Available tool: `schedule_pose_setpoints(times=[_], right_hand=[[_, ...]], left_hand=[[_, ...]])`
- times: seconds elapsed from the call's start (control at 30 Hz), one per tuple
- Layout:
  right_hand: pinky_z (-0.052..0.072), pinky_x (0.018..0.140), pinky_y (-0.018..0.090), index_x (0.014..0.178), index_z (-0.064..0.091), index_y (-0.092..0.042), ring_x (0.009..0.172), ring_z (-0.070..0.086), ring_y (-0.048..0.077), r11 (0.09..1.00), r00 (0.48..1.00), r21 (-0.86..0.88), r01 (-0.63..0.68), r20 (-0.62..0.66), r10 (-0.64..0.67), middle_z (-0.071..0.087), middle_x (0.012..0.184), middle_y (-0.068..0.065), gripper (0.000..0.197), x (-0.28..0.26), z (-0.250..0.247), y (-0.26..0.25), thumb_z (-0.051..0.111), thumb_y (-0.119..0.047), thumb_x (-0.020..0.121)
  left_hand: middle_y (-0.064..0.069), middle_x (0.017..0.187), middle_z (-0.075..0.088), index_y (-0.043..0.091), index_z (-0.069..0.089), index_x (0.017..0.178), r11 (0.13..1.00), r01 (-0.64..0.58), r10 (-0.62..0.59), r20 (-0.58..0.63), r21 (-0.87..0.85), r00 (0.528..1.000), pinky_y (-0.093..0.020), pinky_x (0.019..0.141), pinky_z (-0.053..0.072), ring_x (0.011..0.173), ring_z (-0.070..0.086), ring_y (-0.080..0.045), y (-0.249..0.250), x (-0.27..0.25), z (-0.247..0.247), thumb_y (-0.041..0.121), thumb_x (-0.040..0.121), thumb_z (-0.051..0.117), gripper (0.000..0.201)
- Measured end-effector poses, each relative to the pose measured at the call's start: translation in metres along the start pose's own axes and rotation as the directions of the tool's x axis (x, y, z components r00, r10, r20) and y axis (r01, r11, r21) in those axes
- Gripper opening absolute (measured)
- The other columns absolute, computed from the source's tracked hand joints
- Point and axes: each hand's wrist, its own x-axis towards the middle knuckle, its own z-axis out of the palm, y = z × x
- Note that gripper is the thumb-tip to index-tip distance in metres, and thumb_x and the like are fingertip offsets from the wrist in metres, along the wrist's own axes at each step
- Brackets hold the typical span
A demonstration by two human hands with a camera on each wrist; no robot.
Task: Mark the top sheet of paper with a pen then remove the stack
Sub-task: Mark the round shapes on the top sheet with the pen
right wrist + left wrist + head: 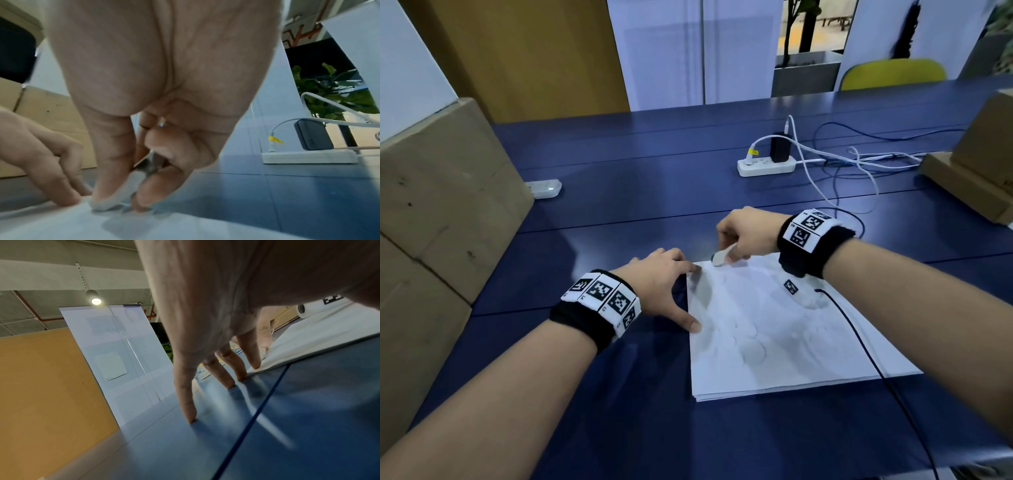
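A stack of white paper lies on the dark blue table, just right of centre. My left hand is spread flat at the stack's far left corner. Its index fingertip and thumb press the paper's left edge, and the other fingers stand on the table. My right hand pinches a white pen whose tip meets the top sheet near that same corner. In the right wrist view, the pen sits between thumb and fingers, with the left hand beside it. The stack's edge shows in the left wrist view.
A white power strip with a black charger and loose cables lies behind the paper. Cardboard boxes stand at the left and right. A black cable from my right wrist crosses the paper. A small white device lies far left.
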Motion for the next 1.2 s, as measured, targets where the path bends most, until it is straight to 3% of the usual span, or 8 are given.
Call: schedule_pose_setpoints(times=[0.07,0.23,0.47,0.67,0.77,0.87,1.07,1.2], right_hand=[[0.060,0.066,0.039,0.077,0.065,-0.022,0.067,0.069,0.020,1.000,0.999,0.000,0.029,0.035,-0.029,0.071,0.067,-0.005,0.014,-0.002,0.001,0.001,0.079,-0.023,0.075],[0.047,0.048,0.026,0.081,0.068,-0.022,0.058,0.058,0.012,0.995,0.940,0.051,0.087,0.328,-0.098,0.065,0.059,-0.012,0.017,-0.019,0.007,-0.006,0.082,-0.014,0.076],[0.051,0.064,0.030,0.078,0.065,-0.017,0.065,0.065,0.014,0.999,0.999,-0.035,0.003,-0.053,-0.005,0.071,0.071,-0.005,0.016,-0.001,0.000,-0.004,0.078,-0.027,0.076],[0.050,0.056,0.032,0.082,0.068,-0.021,0.057,0.059,0.013,0.995,0.943,0.044,0.085,0.319,-0.095,0.066,0.060,-0.009,0.017,-0.021,0.010,-0.007,0.082,-0.016,0.074],[0.055,0.068,0.036,0.077,0.064,-0.025,0.060,0.063,0.014,0.997,0.983,-0.038,0.072,0.169,-0.065,0.069,0.067,-0.005,0.017,-0.011,0.007,-0.006,0.080,-0.022,0.073],[0.053,0.071,0.035,0.075,0.059,-0.024,0.078,0.062,0.018,0.998,0.999,-0.062,-0.004,-0.051,0.001,0.065,0.076,-0.008,0.017,-0.003,0.002,-0.003,0.076,-0.028,0.076],[0.048,0.061,0.028,0.082,0.062,-0.021,0.064,0.064,0.013,0.993,0.995,-0.081,0.086,0.048,-0.082,0.063,0.068,-0.010,0.015,-0.013,0.007,-0.002,0.076,-0.023,0.079],[0.046,0.065,0.028,0.079,0.061,-0.024,0.078,0.062,0.014,0.995,0.991,-0.091,0.051,-0.119,-0.062,0.064,0.078,-0.012,0.013,-0.012,0.001,-0.001,0.074,-0.026,0.079]], left_hand=[[0.016,0.130,0.037,0.035,0.036,0.148,1.000,0.003,-0.003,0.008,0.013,1.000,-0.048,0.102,0.039,0.126,0.034,-0.011,-0.001,0.001,0.001,0.086,0.051,0.070,0.115],[0.014,0.130,0.038,0.037,0.041,0.145,1.000,0.017,-0.017,-0.001,0.016,1.000,-0.049,0.101,0.041,0.123,0.036,-0.012,0.003,0.001,0.003,0.093,0.056,0.057,0.106],[0.011,0.129,0.039,0.031,0.048,0.138,0.998,0.056,-0.056,-0.023,-0.001,0.998,-0.051,0.099,0.040,0.122,0.037,-0.015,0.011,0.001,0.004,0.086,0.060,0.064,0.096],[0.013,0.137,0.033,0.030,0.050,0.139,0.998,0.051,-0.050,-0.032,0.028,0.998,-0.052,0.097,0.042,0.127,0.031,-0.016,0.012,0.003,0.005,0.084,0.059,0.066,0.098],[0.014,0.140,0.032,0.029,0.052,0.137,0.998,0.036,-0.035,-0.027,0.052,0.999,-0.050,0.096,0.040,0.127,0.028,-0.016,0.013,0.004,0.005,0.084,0.062,0.065,0.094],[0.015,0.137,0.037,0.031,0.051,0.136,0.998,0.040,-0.039,-0.016,0.039,0.999,-0.049,0.095,0.041,0.125,0.033,-0.015,0.013,0.004,0.004,0.084,0.062,0.065,0.092],[0.015,0.127,0.043,0.033,0.052,0.131,0.999,0.036,-0.036,-0.007,0.008,0.999,-0.050,0.094,0.044,0.117,0.038,-0.016,0.014,0.005,0.002,0.081,0.058,0.070,0.090],[0.015,0.124,0.043,0.032,0.048,0.138,0.999,0.038,-0.038,-0.001,-0.008,0.999,-0.050,0.095,0.046,0.115,0.040,-0.017,0.015,0.006,0.002,0.082,0.055,0.071,0.100]])
